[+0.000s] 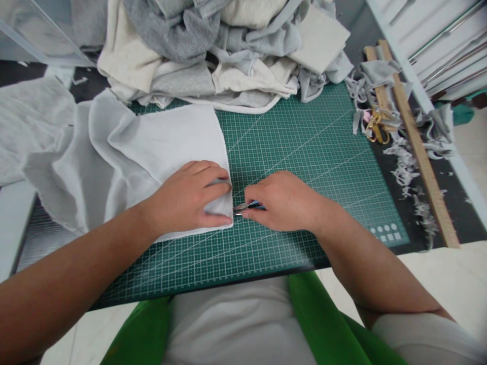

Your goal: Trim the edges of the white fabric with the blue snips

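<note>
- The pale grey rectangular fabric piece (167,147) lies flat on the left half of the green gridded cutting mat (304,147), its right edge running down the mat's middle.
- The left hand (190,197) presses flat on the fabric's lower right corner, fingers together and extended toward 3 o'clock.
- The right hand (283,200), just at 3 o'clock of that corner, pinches a small blue-handled metal cutting tool (247,206), tip touching the fabric edge.
- The step in hand looks like trimming or marking along that edge; the next move would call for steady pressure and a straight draw.
- At 12 o'clock sits a heap of grey and cream cloth (228,45); at 2 o'clock, wooden rulers (414,137), gold scissors (376,126) and grey scraps (407,167).
</note>
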{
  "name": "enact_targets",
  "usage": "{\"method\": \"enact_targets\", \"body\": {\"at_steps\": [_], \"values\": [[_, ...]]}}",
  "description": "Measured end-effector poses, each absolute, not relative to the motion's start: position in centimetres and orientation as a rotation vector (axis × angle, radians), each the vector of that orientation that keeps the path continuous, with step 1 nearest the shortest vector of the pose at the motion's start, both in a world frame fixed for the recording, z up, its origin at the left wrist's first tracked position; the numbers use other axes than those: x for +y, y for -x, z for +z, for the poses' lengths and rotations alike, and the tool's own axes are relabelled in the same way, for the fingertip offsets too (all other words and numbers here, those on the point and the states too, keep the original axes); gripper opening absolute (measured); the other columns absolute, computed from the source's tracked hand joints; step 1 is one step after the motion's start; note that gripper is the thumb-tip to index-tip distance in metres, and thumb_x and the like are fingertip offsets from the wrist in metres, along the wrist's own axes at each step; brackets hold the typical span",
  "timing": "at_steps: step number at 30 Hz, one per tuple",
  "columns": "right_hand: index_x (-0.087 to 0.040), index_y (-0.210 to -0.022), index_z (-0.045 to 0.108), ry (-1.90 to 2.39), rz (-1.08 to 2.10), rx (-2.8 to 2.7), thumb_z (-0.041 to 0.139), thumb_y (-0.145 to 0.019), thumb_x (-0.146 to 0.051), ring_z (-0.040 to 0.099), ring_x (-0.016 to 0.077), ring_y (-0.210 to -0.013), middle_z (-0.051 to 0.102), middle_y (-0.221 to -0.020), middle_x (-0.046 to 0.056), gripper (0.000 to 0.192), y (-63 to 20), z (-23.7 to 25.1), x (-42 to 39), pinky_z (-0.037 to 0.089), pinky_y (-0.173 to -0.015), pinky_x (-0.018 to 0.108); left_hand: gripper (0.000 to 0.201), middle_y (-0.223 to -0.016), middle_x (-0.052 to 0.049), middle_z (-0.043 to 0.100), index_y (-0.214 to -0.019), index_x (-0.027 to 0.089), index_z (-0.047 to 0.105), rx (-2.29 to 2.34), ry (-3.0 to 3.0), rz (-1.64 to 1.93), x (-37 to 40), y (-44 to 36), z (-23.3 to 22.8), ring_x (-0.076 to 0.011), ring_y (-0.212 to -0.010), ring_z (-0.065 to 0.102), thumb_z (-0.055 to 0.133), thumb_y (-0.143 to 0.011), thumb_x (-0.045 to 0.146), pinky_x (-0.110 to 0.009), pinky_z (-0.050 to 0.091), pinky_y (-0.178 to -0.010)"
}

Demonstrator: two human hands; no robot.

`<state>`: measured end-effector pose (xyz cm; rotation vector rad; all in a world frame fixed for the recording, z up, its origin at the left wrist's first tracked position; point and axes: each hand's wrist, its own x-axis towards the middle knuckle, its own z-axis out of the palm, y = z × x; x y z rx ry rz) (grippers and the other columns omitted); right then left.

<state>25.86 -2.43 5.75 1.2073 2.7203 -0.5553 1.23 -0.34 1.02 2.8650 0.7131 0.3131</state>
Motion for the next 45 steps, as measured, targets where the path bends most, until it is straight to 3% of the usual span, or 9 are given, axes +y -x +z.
{"method": "enact_targets", "body": {"at_steps": [17, 29, 36, 45], "values": [[-0.021, -0.082, 0.071, -1.21, -0.516, 2.722, 0.061, -0.097, -0.041, 0.06, 0.0178, -0.067, 0.072, -0.073, 0.002, 0.027, -25.82, 5.38, -2.37, 0.022, -0.061, 0.031, 0.056, -0.125, -0.013, 0.066, -0.114, 0.016, 0.068, 0.725, -2.862, 0.379, -0.23, -1.3, 0.63, -0.0333, -0.118, 0.06, 0.072, -0.085, 0.064, -0.05, 0.05, -0.101], [-0.02, -0.092, 0.077, -1.251, -0.755, 2.693, 0.066, -0.091, -0.041, 0.062, 0.0173, -0.072, 0.074, -0.077, 0.003, 0.023, -26.36, 5.36, -1.72, 0.033, -0.065, 0.029, 0.058, -0.125, -0.014, 0.067, -0.115, 0.016, 0.07, 0.725, -2.84, 0.407, -0.24, -1.22, 0.47, -0.0352, -0.119, 0.061, 0.075, -0.082, 0.064, -0.052, 0.05, -0.101], [-0.02, -0.091, 0.076, -1.241, -0.777, 2.688, 0.066, -0.091, -0.042, 0.06, 0.0167, -0.07, 0.072, -0.076, 0.003, 0.024, -26.43, 5.48, -1.71, 0.032, -0.065, 0.029, 0.062, -0.126, -0.013, 0.066, -0.116, 0.017, 0.069, 0.728, -2.837, 0.388, -0.19, -1.25, 0.58, -0.0348, -0.119, 0.061, 0.075, -0.081, 0.067, -0.051, 0.049, -0.102], [-0.019, -0.089, 0.075, -1.243, -0.785, 2.7, 0.067, -0.09, -0.04, 0.06, 0.0162, -0.069, 0.072, -0.076, 0.002, 0.023, -26.62, 5.45, -1.74, 0.032, -0.064, 0.028, 0.049, -0.126, -0.013, 0.067, -0.115, 0.018, 0.07, 0.733, -2.808, 0.403, -0.17, -1.26, 0.54, -0.033, -0.118, 0.061, 0.07, -0.089, 0.058, -0.05, 0.049, -0.102]]}}
